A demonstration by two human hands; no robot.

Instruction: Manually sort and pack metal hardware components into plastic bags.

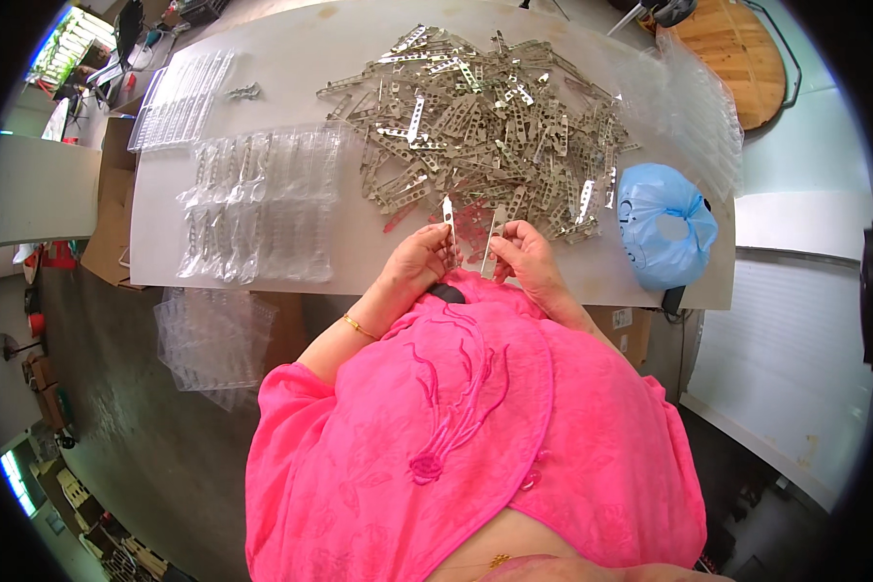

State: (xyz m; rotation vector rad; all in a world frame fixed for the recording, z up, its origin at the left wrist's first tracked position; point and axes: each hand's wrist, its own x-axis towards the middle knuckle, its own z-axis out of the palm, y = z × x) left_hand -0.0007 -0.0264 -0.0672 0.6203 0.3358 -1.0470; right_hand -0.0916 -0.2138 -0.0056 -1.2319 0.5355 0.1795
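Note:
My left hand (425,254) is closed on a narrow perforated metal strip (448,211), which stands roughly upright with its tip above my fingers. Across from it, my right hand (526,254) pinches a second perforated metal strip (492,238), slightly tilted. The two strips are held apart, close to my body at the table's near edge. Just beyond both hands lies a big heap of similar metal strips (495,116), piled loosely in all directions. Some reddish strips (472,221) show at the near side of the heap, between my hands.
Left on the white table (359,267) lies a clear plastic tray (262,209) with strips in its slots; another clear tray (184,102) sits behind. A blue plastic bag (662,233) stands at right, near clear plastic trays (694,116). More trays (213,339) hang below the left edge.

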